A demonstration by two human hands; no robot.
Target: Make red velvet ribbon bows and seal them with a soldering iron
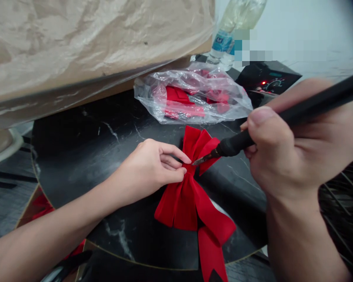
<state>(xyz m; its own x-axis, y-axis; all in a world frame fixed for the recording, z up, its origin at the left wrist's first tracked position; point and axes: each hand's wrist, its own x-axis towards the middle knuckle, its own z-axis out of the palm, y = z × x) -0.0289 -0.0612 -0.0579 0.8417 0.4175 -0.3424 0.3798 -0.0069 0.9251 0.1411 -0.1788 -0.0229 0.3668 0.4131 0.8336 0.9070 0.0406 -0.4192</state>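
Note:
A red ribbon bow (185, 203) lies on the black marble-patterned tabletop (120, 235), its notched tail hanging past the front edge. My left hand (153, 164) pinches the bow at its gathered middle, thumb and fingertips on the knot band. From the right, my right hand (285, 145) grips a black soldering iron (238, 143) like a pen, fingers wrapped round its handle. The iron's dark metal tip is at the bow's centre band, right beside my left fingertips. Whether the tip presses into the ribbon I cannot tell.
Behind the bow lies a clear plastic bag (153, 98) of red ribbon pieces. A black control box (270, 76) with a dial and a lit red light stands at back right, near plastic bottles (223, 39). A large plastic-wrapped carton (91, 51) fills the back left.

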